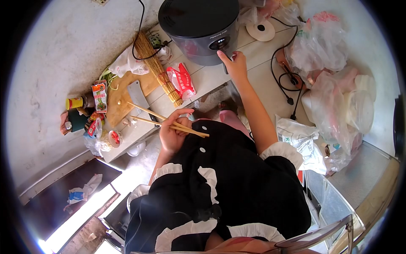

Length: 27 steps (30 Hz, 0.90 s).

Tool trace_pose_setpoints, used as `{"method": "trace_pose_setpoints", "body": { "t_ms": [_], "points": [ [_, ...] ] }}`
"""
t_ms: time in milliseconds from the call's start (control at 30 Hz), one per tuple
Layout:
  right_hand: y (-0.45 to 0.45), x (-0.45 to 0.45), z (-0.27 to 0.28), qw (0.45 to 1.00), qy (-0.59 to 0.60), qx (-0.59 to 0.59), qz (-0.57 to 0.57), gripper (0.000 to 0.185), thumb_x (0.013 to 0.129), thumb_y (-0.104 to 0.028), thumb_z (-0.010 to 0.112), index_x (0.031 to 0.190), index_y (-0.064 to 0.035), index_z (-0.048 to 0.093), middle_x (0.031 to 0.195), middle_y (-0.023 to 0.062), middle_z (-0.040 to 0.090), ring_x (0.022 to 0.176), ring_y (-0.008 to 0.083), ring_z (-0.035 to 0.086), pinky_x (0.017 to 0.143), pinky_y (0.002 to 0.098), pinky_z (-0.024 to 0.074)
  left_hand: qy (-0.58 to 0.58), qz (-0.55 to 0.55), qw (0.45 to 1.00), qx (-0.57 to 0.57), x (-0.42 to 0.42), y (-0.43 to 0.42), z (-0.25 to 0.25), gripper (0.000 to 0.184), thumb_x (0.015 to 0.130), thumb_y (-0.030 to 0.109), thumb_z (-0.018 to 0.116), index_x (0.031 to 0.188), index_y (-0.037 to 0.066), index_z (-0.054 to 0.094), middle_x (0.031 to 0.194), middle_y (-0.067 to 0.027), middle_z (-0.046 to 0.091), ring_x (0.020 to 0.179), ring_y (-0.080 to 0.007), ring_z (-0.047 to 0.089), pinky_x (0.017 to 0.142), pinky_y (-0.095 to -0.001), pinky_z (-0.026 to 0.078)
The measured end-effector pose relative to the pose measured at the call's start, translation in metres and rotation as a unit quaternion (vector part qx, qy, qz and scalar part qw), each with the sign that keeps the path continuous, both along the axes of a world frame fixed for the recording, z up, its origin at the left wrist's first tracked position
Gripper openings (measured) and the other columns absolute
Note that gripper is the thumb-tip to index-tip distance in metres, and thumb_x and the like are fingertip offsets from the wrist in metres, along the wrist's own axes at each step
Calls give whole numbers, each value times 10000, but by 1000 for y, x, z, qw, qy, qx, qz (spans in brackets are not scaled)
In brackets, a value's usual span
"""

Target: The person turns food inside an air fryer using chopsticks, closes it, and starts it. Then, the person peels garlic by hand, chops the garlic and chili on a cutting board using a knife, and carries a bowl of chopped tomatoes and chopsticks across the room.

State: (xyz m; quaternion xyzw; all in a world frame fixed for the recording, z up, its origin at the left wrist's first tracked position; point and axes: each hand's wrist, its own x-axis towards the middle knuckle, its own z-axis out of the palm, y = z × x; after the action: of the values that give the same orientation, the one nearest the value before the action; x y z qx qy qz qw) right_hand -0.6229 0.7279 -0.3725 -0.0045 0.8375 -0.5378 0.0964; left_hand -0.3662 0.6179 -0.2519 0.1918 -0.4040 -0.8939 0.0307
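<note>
In my left hand (171, 132) is a pair of wooden chopsticks (148, 121), held spread apart and pointing to the upper left. My right hand (235, 67) reaches up to the front of a black air fryer (199, 21). One outstretched digit is at the lit control panel (220, 42), touching or very close to it; the other fingers are bent and apart from it. The fryer's handle (226, 67) shows just beside this hand, which does not appear wrapped around it. The basket looks closed.
Left of the fryer lie a straw bundle (158, 67), a red packet (182, 80), and a cutting board (116, 103) with a cleaver (138, 95). A small bowl (114, 138) sits near the counter's edge. Black cables (277, 74) and plastic bags (319, 44) are on the right.
</note>
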Motion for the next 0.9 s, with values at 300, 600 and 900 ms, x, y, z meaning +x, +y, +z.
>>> {"method": "trace_pose_setpoints", "body": {
  "t_ms": [300,600,900],
  "points": [
    [-11,-1,34,969,234,8,-76,1037,570,-526,856,1267,60,360,1225,250,374,1143,402,378,980,457,342,7,-7,1000,-1,2,-1,-1,546,907,336,331,1142,-123,507,519,39,256,474,-91,258,482,-244,228],
    [-15,-5,30,957,273,-52,-84,1088,527,-496,882,1305,21,325,1242,231,356,1163,385,340,999,467,313,14,-35,999,4,7,-5,-9,565,915,348,345,1185,-129,482,522,43,257,479,-93,268,488,-248,242],
    [-10,-21,34,942,329,-62,-22,1126,479,-401,933,1318,10,305,1260,188,342,1201,341,314,1027,431,294,9,-62,998,-5,3,-4,-8,570,918,349,346,1198,-131,474,523,46,255,478,-95,275,498,-253,251]
  ]
}}
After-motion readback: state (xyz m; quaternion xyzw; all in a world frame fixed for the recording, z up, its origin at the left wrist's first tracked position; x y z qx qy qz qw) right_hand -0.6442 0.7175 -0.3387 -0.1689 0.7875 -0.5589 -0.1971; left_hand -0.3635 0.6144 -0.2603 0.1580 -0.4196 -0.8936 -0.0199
